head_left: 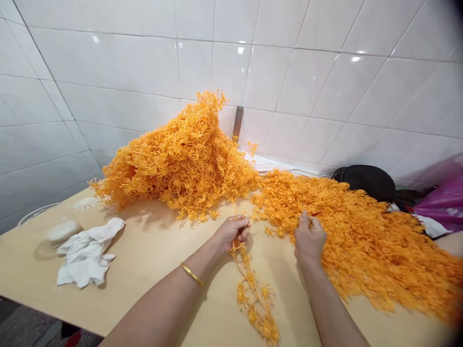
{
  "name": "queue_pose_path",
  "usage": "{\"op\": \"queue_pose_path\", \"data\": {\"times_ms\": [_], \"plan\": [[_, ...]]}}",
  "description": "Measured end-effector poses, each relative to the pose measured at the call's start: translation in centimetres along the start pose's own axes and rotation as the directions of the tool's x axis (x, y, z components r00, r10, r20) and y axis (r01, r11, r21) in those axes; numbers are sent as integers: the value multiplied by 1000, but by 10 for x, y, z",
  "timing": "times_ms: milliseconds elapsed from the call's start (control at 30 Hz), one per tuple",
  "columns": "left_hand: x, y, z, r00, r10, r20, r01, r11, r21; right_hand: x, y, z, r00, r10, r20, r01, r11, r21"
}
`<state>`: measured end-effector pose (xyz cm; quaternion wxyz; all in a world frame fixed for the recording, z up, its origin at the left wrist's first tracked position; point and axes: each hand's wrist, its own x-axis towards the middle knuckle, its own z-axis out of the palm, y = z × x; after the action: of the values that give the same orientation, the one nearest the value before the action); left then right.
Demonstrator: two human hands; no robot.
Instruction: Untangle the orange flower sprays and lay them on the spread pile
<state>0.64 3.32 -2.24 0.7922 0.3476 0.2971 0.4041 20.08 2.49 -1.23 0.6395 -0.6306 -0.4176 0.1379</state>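
Observation:
My left hand (237, 233), below a gold bangle on the wrist, pinches the stem of an orange artificial flower sprig (253, 294). The sprig hangs down toward me over the table, its small blossoms spread along thin stems. To the right, my right hand (310, 238) is closed at the edge of a wide spread of orange sprigs (365, 236); what its fingers hold, if anything, is hidden. Behind my left hand rises a tall tangled heap of orange sprigs (177, 164).
A crumpled white cloth (87, 255) lies at the left of the wooden table (155, 270), near a white rounded object (64, 231). A black case (365, 180) and a purple bag (441, 200) stand at the right. White tiled wall (282, 91) closes off the back.

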Motion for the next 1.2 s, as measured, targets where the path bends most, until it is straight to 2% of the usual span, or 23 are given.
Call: {"op": "queue_pose_path", "data": {"times_ms": [100,200,300,400,533,633,767,833,933,1000,1100,1200], "plan": [[3,3,-6,999,-14,-34,9,991,-136,-6,-1,6,985,-170,-18,158,947,-281],[2,8,-10,997,-63,-47,51,974,-221,-10,-1,10,949,-308,71,301,813,-499],[1,10,-12,994,-102,-43,85,952,-293,-14,-1,11,925,-361,117,346,672,-654],[2,9,-12,995,-87,-51,66,944,-323,-19,-6,10,910,-395,124,354,589,-726],[3,8,-12,995,-67,-78,37,938,-344,-19,-8,9,909,-366,202,388,560,-732],[3,7,-11,994,-60,-86,27,939,-343,-17,-6,9,897,-402,182,403,578,-710],[3,3,-7,995,-19,-100,-12,951,-309,-21,-6,12,861,-471,192,495,687,-532],[5,1,-6,995,3,-100,-30,964,-265,-27,-10,15,861,-446,244,508,758,-409],[8,0,-5,997,-7,-82,-9,980,-197,-39,-18,18,873,-358,331,457,837,-300],[11,0,-5,997,-21,-71,8,984,-179,-46,-22,20,864,-293,408,415,874,-252],[12,-1,-4,994,11,-110,-32,980,-196,-54,-25,23,810,-233,538,377,910,-172],[11,-3,1,982,73,-172,-102,981,-165,-59,-22,25,760,-199,619,336,935,-112]]}}
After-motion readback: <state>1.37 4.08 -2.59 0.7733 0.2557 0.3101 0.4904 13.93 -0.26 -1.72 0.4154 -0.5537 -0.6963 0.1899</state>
